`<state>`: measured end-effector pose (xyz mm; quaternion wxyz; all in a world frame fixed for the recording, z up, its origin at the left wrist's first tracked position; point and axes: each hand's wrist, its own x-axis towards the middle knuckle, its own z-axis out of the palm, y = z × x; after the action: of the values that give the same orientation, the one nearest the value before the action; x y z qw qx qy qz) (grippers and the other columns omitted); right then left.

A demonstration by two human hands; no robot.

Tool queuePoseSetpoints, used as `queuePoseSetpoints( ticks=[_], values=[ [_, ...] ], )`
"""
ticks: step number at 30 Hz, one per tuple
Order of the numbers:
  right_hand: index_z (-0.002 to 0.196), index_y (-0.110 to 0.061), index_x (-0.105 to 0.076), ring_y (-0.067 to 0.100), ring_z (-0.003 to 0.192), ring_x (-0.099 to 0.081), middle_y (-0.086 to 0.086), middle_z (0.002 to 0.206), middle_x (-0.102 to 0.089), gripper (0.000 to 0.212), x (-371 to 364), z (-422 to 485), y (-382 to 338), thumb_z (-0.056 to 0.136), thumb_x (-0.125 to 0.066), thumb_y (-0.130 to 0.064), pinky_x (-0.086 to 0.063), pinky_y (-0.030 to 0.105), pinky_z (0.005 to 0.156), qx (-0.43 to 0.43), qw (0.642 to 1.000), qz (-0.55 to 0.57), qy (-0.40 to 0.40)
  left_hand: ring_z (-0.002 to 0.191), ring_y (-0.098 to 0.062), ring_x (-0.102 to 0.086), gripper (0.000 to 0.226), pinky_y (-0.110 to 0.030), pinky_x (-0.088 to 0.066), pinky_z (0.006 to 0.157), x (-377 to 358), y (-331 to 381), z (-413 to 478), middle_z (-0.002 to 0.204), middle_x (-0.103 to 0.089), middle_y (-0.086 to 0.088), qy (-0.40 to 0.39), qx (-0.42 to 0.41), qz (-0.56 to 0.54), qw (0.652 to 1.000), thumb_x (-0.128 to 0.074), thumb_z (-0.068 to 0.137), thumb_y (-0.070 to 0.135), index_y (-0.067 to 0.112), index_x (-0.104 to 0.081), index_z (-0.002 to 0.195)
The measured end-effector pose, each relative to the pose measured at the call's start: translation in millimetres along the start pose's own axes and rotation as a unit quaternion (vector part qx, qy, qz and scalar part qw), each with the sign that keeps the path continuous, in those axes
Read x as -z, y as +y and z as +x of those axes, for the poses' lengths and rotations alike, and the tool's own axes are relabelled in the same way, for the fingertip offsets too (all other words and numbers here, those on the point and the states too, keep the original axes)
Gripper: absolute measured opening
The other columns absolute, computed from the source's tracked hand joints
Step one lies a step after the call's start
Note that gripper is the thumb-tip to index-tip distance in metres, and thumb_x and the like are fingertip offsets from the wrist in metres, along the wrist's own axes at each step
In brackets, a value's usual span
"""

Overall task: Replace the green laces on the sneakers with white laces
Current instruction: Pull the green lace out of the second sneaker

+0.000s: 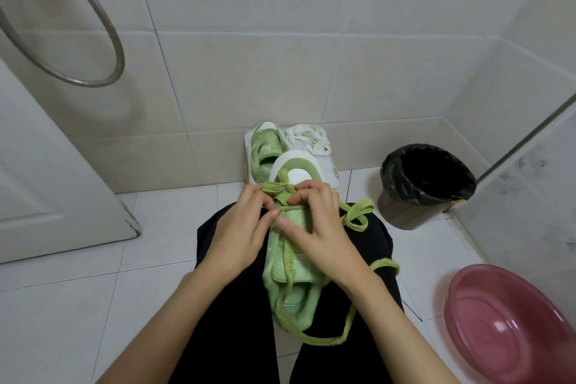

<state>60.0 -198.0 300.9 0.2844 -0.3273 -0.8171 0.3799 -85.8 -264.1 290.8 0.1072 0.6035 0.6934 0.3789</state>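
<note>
Squarely across the lap: a green sneaker, lying on black trousers, toe away from the body, heel towards it. Both hands up at the eyelets near the toe. Left hand pinching a stretch of the green lace between thumb and curled fingers; right hand arched over the tongue just beside it, curled fingertips nipping the same lace. Mostly slack and out of its eyelets, that lace: one loop flung off to the right over the thigh, another trailing round the heel and down between the knees, a strand running along the tongue.

Further off, on the floor against the wall, a second green sneaker on a white box, with a bundle of white laces just beside it on the same box, well apart from both hands. To the right, a bin lined with a black bag; nearer, at the lower right, a pink basin on the tiles. At the upper left, a loop of metal shower hose against the wall, and a white door below it.
</note>
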Motion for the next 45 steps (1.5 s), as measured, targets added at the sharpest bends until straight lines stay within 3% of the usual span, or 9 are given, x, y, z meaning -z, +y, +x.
queuePoseSetpoints(
  ticks=[3,13,17,20,24,30,34,40,45],
  values=[
    [0.117,-0.011,-0.048,0.0,0.126,-0.023,-0.008,0.134,-0.033,0.044,1.0,-4.9,4.6,0.081,-0.073,-0.019,-0.016,0.005,0.103,0.013,0.998,-0.042,-0.033,0.081,-0.027,-0.057,0.016,-0.044,-0.045,0.07,4.3,-0.5,1.8,0.103,-0.05,-0.001,-0.016,-0.01,0.009,1.0,-0.048,0.097,0.02,0.004,-0.052,0.096],
    [0.089,-0.007,-0.06,0.012,0.121,-0.045,-0.001,0.125,-0.049,0.019,1.9,-1.1,5.0,0.081,-0.055,0.009,-0.032,0.01,0.095,-0.017,0.997,-0.022,0.072,0.073,-0.03,-0.06,0.019,-0.043,-0.048,0.061,1.5,3.7,0.1,0.108,-0.056,-0.002,-0.004,-0.018,0.06,0.998,-0.047,0.096,0.026,0.008,-0.051,0.099],
    [0.082,-0.019,-0.058,0.005,0.127,-0.037,-0.01,0.129,-0.043,0.01,15.0,-8.0,5.8,0.09,-0.06,-0.013,-0.031,0.022,0.104,-0.059,0.998,0.005,0.038,0.081,-0.017,-0.062,0.016,-0.027,-0.043,0.055,-1.3,6.1,-5.2,0.13,-0.05,-0.008,0.047,-0.004,0.081,0.996,-0.063,0.089,0.024,0.008,-0.063,0.093],
    [0.089,-0.025,-0.055,-0.004,0.135,-0.013,-0.019,0.138,-0.026,0.023,6.3,-19.8,3.2,0.081,-0.067,-0.043,-0.015,0.0,0.099,-0.054,0.998,-0.032,-0.005,0.089,-0.016,-0.061,0.013,-0.028,-0.044,0.067,-2.9,4.4,-10.0,0.113,-0.056,-0.001,0.059,0.009,0.052,0.997,-0.066,0.088,0.023,0.012,-0.067,0.095],
    [0.094,-0.021,-0.055,-0.004,0.132,-0.014,-0.011,0.146,-0.024,0.016,0.2,-20.6,4.7,0.085,-0.068,-0.026,-0.011,-0.006,0.093,-0.04,0.997,-0.057,0.015,0.08,-0.015,-0.057,0.006,-0.032,-0.047,0.068,-5.2,4.0,-10.6,0.092,-0.059,0.004,0.044,-0.009,0.018,0.999,-0.062,0.09,0.016,0.011,-0.063,0.092],
    [0.092,-0.01,-0.065,0.015,0.123,-0.043,-0.004,0.129,-0.051,0.007,5.5,-10.8,3.8,0.087,-0.068,-0.015,-0.027,0.008,0.096,-0.026,0.993,-0.071,0.095,0.076,-0.005,-0.053,0.01,-0.014,-0.043,0.066,-7.8,6.9,-9.5,0.084,-0.058,0.003,0.071,-0.001,-0.065,0.995,-0.063,0.081,0.007,0.009,-0.053,0.081],
    [0.093,-0.011,-0.067,0.008,0.112,-0.053,-0.008,0.116,-0.061,0.01,11.4,-10.6,4.9,0.084,-0.069,-0.008,-0.04,0.027,0.097,-0.029,0.99,-0.022,0.139,0.069,-0.002,-0.053,0.029,-0.006,-0.037,0.058,-6.4,5.5,-6.0,0.081,-0.059,0.015,0.048,0.046,-0.144,0.987,-0.065,0.082,0.003,0.026,-0.048,0.077],
    [0.128,-0.026,-0.06,0.018,0.118,-0.037,-0.002,0.144,-0.037,0.04,27.4,11.1,-3.3,0.09,-0.059,-0.014,-0.029,0.021,0.101,0.089,0.989,-0.11,0.051,0.079,-0.003,-0.06,0.02,-0.009,-0.044,0.073,-6.1,4.8,-8.7,0.087,-0.064,0.01,0.03,0.051,-0.178,0.982,-0.064,0.086,0.003,0.02,-0.055,0.081],
    [0.085,-0.01,-0.07,0.024,0.126,-0.033,0.002,0.134,-0.051,0.012,25.0,42.6,-5.8,0.088,-0.067,-0.021,-0.027,0.036,0.107,0.115,0.983,-0.144,-0.004,0.085,-0.005,-0.064,0.015,-0.015,-0.049,0.08,-7.2,3.0,-11.4,0.089,-0.067,0.007,0.041,0.053,-0.198,0.978,-0.065,0.087,0.005,0.018,-0.06,0.084]
  ],
)
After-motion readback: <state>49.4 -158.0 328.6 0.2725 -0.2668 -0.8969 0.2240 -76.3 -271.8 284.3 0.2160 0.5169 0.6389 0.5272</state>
